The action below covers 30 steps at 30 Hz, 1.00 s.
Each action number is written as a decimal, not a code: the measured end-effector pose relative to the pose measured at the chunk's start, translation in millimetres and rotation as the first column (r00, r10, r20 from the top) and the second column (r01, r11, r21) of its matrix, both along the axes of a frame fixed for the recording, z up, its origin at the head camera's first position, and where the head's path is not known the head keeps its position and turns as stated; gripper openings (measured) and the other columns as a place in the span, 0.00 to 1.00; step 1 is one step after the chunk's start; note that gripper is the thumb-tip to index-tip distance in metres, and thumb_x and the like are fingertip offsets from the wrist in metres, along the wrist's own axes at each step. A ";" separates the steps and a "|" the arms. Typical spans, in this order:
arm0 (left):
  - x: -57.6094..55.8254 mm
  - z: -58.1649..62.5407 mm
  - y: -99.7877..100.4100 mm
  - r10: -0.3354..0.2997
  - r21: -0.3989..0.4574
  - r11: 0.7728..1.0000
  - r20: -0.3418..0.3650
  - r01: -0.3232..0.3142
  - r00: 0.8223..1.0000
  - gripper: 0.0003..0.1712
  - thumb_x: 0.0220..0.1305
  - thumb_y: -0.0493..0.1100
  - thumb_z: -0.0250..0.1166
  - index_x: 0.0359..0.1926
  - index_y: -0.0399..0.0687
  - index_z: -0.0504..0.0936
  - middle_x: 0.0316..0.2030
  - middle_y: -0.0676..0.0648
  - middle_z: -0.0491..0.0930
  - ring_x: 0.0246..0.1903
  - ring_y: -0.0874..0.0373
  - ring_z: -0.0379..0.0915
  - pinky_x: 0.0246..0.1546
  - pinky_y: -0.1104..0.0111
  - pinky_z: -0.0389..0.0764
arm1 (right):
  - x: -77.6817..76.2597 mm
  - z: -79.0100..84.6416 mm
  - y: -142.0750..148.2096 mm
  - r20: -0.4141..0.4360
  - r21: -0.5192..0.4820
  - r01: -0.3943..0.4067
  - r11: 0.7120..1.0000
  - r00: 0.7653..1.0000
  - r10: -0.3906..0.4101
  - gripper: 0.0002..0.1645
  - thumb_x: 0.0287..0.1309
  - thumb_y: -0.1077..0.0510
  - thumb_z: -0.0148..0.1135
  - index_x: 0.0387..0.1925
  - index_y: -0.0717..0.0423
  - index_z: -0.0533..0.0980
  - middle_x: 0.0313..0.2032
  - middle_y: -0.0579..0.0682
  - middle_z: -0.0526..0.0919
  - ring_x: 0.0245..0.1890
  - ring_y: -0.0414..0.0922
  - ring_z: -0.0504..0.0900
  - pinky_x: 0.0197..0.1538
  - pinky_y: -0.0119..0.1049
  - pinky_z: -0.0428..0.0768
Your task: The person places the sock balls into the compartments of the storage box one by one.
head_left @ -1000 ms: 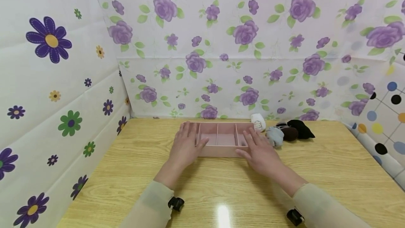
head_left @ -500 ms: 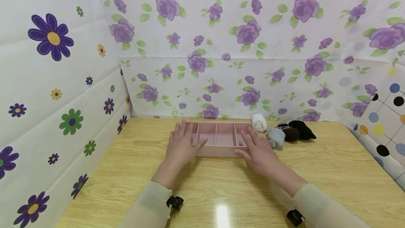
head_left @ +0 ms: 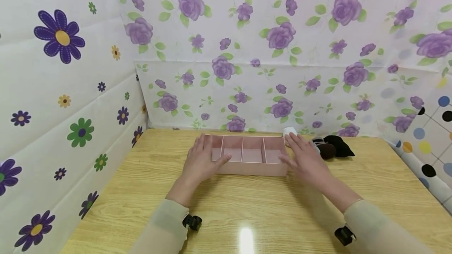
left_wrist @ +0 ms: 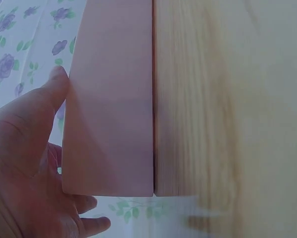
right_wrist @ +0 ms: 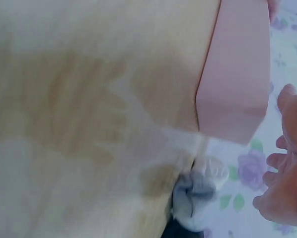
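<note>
Head view: pink divided box (head_left: 251,169) sits between left hand (head_left: 199,163) and right hand (head_left: 312,166); black bundle (head_left: 339,146) just past the right. To steady it well, I'd brace the left end lightly, no squeezing; walls look thin. Left wrist view: left fingers loosely spread, thumb looks touching the rim, no grip. Right wrist view: right fingers slightly bent, apart from the box, holding nothing.

Glare (head_left: 246,240) whitens the bright tabletop (head_left: 247,201) toward its near edge; both wrist views look dimmer and hazy.
</note>
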<state>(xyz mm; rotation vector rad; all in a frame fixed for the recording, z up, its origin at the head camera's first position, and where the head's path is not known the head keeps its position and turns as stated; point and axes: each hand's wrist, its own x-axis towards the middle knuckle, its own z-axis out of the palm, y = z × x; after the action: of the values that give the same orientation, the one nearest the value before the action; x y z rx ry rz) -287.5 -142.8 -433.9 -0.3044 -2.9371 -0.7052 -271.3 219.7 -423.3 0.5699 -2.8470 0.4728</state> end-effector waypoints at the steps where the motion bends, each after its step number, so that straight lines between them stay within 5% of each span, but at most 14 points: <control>1: -0.3 0.0 -0.7 0.000 0.005 1.000 0.006 0.000 1.000 0.66 0.75 0.77 0.61 0.89 0.35 0.47 0.88 0.32 0.38 0.87 0.34 0.35 0.83 0.37 0.47 | -2.1 1.7 3.6 0.000 0.000 0.008 1.000 1.000 -0.008 0.49 0.83 0.40 0.60 0.87 0.65 0.55 0.85 0.69 0.55 0.85 0.69 0.50 0.81 0.75 0.47; 12: -1.0 0.3 -6.6 0.005 0.036 0.999 0.063 -0.007 0.998 0.72 0.72 0.82 0.59 0.89 0.34 0.40 0.88 0.35 0.38 0.87 0.37 0.34 0.83 0.36 0.47 | -33.6 -1.5 39.4 -0.064 0.026 0.044 0.999 0.997 -0.042 0.49 0.82 0.43 0.63 0.86 0.66 0.57 0.83 0.70 0.59 0.84 0.68 0.54 0.81 0.73 0.48; 20: -1.5 -1.2 -9.7 0.020 0.070 0.997 0.096 -0.027 0.995 0.74 0.71 0.81 0.61 0.88 0.33 0.38 0.88 0.35 0.37 0.87 0.37 0.36 0.84 0.39 0.46 | -46.4 -3.4 45.6 -0.027 -0.001 0.053 0.999 0.998 -0.053 0.48 0.82 0.44 0.65 0.85 0.68 0.58 0.82 0.71 0.60 0.81 0.71 0.58 0.81 0.74 0.48; 30: -1.0 -2.0 -8.1 0.033 0.130 0.990 0.111 -0.047 0.993 0.75 0.69 0.80 0.65 0.89 0.33 0.39 0.88 0.34 0.39 0.84 0.31 0.47 0.81 0.39 0.58 | -61.8 -12.4 53.1 0.058 -0.032 0.071 0.997 0.996 -0.069 0.51 0.82 0.42 0.63 0.86 0.67 0.54 0.83 0.74 0.56 0.82 0.73 0.54 0.81 0.74 0.46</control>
<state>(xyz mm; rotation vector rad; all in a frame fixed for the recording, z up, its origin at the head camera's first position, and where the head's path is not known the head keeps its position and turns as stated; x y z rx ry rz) -288.4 -150.9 -435.9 -0.2001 -2.9690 -0.9347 -333.1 272.7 -435.8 0.4563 -2.8955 0.5331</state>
